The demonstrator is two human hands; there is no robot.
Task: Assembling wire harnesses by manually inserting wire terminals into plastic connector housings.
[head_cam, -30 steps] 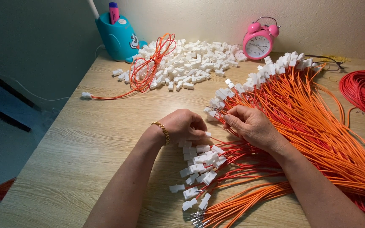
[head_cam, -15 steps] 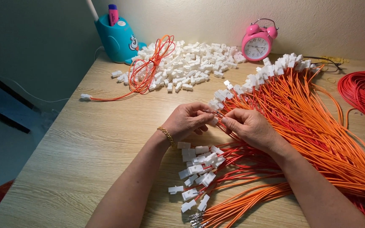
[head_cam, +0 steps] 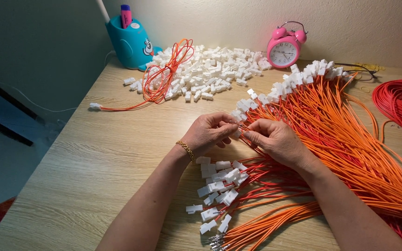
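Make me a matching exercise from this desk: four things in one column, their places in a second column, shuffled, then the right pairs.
Things:
1. pink alarm clock
2. blue pen holder
3. coil of red wire
4. loose pile of white connectors

Places:
A. far right edge of the desk
B. back left corner, by the wall
C. between the pen holder and the clock
D. against the back wall, behind the orange wires

Pairs: 1-D, 2-B, 3-A, 4-C
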